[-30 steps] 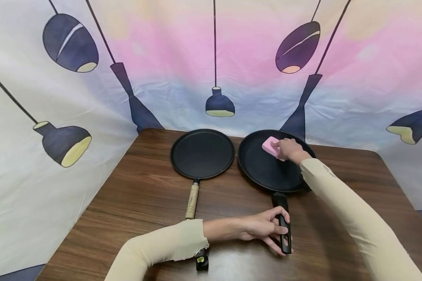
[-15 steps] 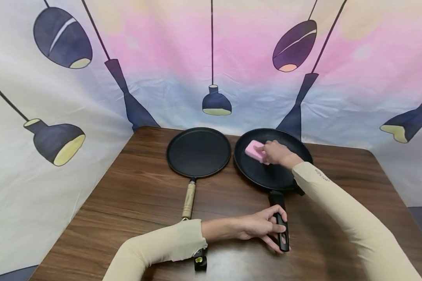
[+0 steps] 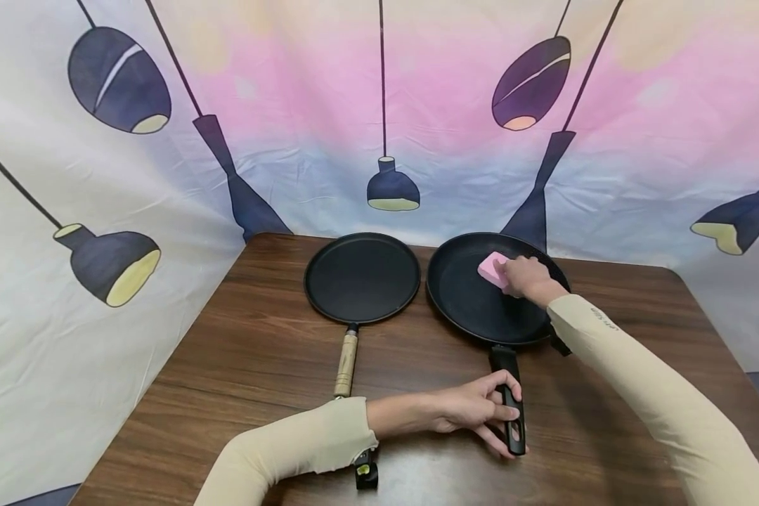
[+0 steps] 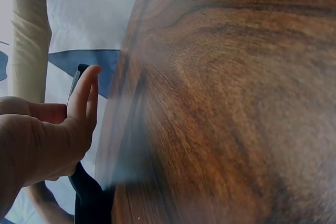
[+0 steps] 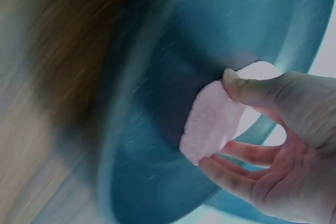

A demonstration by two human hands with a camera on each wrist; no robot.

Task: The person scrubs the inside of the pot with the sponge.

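Note:
A black frying pan (image 3: 468, 302) lies at the back right of the table. Near its handle's end, my left hand (image 3: 468, 407) grips the black handle (image 3: 515, 432), thumb and fingers on either side. The left wrist view shows that hand (image 4: 52, 135) around the handle from close by. Inside the pan my right hand (image 3: 528, 277) pinches a pink sponge (image 3: 492, 270) against the cooking surface. In the right wrist view the sponge (image 5: 212, 121) sits between thumb and fingers and looks bent.
Left of the frying pan lies a flat black griddle pan (image 3: 362, 277) with a wooden handle (image 3: 346, 365). Both rest on a brown wooden table (image 3: 247, 351). Behind hangs a cloth (image 3: 316, 140) printed with lamps. A small black device (image 3: 366, 474) is at my left wrist.
The sponge in my right hand went left across the pan, then back to the right. My left hand has kept its grip on the handle.

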